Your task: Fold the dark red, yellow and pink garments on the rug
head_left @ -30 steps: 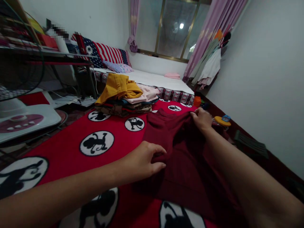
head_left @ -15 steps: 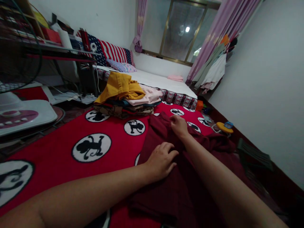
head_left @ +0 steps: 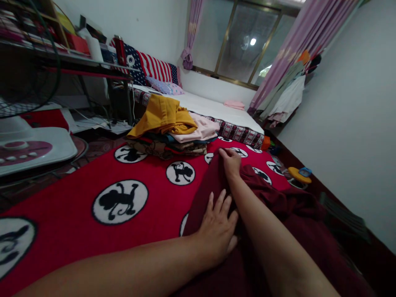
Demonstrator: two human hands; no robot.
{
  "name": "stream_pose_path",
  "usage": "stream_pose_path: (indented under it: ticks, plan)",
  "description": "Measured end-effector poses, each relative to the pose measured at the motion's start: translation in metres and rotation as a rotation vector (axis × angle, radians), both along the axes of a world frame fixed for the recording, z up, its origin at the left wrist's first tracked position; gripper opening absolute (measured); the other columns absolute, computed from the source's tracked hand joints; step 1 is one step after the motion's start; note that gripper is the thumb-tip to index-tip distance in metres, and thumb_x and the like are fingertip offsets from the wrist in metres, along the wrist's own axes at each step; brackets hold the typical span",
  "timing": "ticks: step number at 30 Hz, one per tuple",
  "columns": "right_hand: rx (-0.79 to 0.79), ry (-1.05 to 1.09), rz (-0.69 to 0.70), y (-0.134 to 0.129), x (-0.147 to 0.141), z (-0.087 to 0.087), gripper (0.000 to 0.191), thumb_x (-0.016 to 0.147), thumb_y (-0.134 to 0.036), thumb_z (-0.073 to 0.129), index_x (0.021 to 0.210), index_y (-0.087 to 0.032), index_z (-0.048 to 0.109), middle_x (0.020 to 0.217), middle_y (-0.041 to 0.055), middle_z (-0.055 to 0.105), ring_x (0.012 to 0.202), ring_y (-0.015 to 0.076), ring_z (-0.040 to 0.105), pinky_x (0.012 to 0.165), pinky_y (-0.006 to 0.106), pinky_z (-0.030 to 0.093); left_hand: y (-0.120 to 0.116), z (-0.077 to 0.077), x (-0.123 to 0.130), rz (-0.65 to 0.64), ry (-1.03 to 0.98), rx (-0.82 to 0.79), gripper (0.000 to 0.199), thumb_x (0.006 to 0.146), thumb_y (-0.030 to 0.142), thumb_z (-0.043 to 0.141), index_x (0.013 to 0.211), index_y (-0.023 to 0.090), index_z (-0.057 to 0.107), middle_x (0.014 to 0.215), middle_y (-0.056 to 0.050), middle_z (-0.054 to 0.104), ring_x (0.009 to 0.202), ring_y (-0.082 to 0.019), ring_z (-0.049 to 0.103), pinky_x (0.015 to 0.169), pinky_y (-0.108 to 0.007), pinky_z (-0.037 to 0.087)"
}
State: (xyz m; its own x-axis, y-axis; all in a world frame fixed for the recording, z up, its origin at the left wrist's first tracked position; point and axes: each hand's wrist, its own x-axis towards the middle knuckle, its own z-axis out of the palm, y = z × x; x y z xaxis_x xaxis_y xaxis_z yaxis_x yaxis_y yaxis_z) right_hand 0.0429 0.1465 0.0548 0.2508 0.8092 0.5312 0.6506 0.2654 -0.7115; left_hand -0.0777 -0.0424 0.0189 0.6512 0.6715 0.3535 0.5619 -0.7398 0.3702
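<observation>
A dark maroon garment [head_left: 297,222] lies over the right part of a red blanket [head_left: 157,214] printed with monkey figures in white ovals. My left hand [head_left: 218,229] rests flat on the cloth with its fingers spread. Farther up, my right hand [head_left: 231,162] pinches the garment's upper edge. Beyond my hands, to the left, stands a pile of folded clothes [head_left: 173,146] with a mustard-yellow piece [head_left: 163,115] on top and a pale pink one under it.
A bed [head_left: 210,105] with pillows stands beneath the window. On the left are a cluttered desk [head_left: 93,62] and a fan's white base [head_left: 37,144]. A yellow stool [head_left: 299,175] and hanging clothes [head_left: 287,97] are at the right wall.
My left hand's fingers have spread and straightened on the cloth. My right hand has drawn the garment's upper edge into a narrower point. The view has shifted slightly.
</observation>
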Motion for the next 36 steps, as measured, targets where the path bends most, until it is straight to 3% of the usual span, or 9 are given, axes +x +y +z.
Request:
stream_pose_path:
  ticks: [3,6,13,18,23,26,30,33,36]
  plan:
    - [0.255,0.259,-0.147,-0.008,0.017,-0.011,0.041,0.08,-0.046,0.055,0.094,-0.012,0.071,0.093,0.0097,0.073,0.086,0.02,0.065,0.083,0.031,0.05,0.0,-0.004,0.004,0.059,-0.018,0.005,0.073,0.082,0.047,0.062,0.141,0.01,0.039,0.159,-0.022,0.012,0.147,-0.037,-0.001,0.118,-0.059,0.013]
    - [0.272,0.286,-0.177,-0.011,0.025,-0.019,0.039,0.077,-0.046,0.057,0.092,-0.012,0.072,0.091,0.0091,0.073,0.084,0.02,0.065,0.084,0.033,0.05,0.001,-0.009,0.007,0.078,-0.02,-0.023,0.08,0.083,0.052,0.059,0.146,0.011,0.034,0.16,-0.021,0.007,0.147,-0.037,-0.004,0.118,-0.059,0.015]
    - [0.075,-0.041,0.065,0.007,0.011,-0.008,0.029,0.082,-0.039,0.06,0.095,-0.017,0.074,0.09,0.0068,0.075,0.082,0.0194,0.068,0.08,0.029,0.05,0.001,-0.01,0.007,0.09,0.037,-0.14,0.082,0.085,0.058,0.051,0.149,0.011,0.03,0.159,-0.022,0.006,0.146,-0.04,-0.002,0.116,-0.062,0.011]
    - [-0.172,-0.469,0.035,0.019,0.009,-0.019,0.025,0.086,-0.039,0.059,0.103,-0.028,0.074,0.104,0.0043,0.075,0.097,0.0226,0.067,0.083,0.031,0.048,0.002,-0.007,0.004,0.071,0.067,-0.143,0.079,0.085,0.057,0.05,0.149,0.013,0.033,0.159,-0.021,0.009,0.146,-0.04,-0.002,0.116,-0.063,0.01]
    - [-0.294,-0.349,0.15,0.025,0.015,-0.022,0.025,0.083,-0.036,0.063,0.102,-0.023,0.073,0.099,0.0049,0.075,0.093,0.0201,0.067,0.081,0.029,0.049,0.003,-0.002,0.002,0.07,0.12,-0.173,0.077,0.087,0.059,0.046,0.148,0.015,0.036,0.159,-0.02,0.014,0.146,-0.04,0.002,0.115,-0.064,0.009]
    - [-0.299,-0.301,0.224,0.016,0.037,-0.008,0.029,0.087,-0.035,0.056,0.107,-0.019,0.07,0.1,0.0039,0.075,0.088,0.0152,0.067,0.079,0.025,0.05,0.003,-0.006,0.004,0.09,0.113,-0.127,0.078,0.086,0.063,0.044,0.149,0.018,0.034,0.159,-0.019,0.016,0.146,-0.039,0.003,0.115,-0.064,0.007]
    - [-0.285,-0.363,0.141,-0.02,0.098,0.013,0.027,0.083,-0.037,0.057,0.089,-0.015,0.073,0.085,0.0057,0.074,0.079,0.0183,0.065,0.072,0.028,0.049,0.004,-0.014,0.006,0.097,0.096,-0.064,0.077,0.087,0.064,0.043,0.149,0.018,0.034,0.158,-0.021,0.016,0.146,-0.04,0.004,0.115,-0.063,0.005]
    - [-0.519,-0.453,0.124,-0.054,0.143,0.022,0.034,0.077,-0.05,0.062,0.077,-0.017,0.073,0.07,0.004,0.07,0.068,0.0182,0.062,0.06,0.026,0.045,0.004,-0.016,0.007,0.104,0.089,-0.042,0.077,0.087,0.064,0.043,0.148,0.018,0.035,0.158,-0.021,0.017,0.146,-0.04,0.007,0.115,-0.063,0.005]
    - [-0.688,-0.456,0.131,-0.083,0.167,0.023,0.039,0.067,-0.058,0.069,0.071,-0.019,0.071,0.064,0.0013,0.067,0.06,0.0161,0.058,0.054,0.025,0.04,0.004,-0.015,0.006,0.109,0.096,-0.037,0.077,0.087,0.063,0.043,0.149,0.017,0.034,0.158,-0.02,0.019,0.146,-0.04,0.008,0.115,-0.061,0.005]
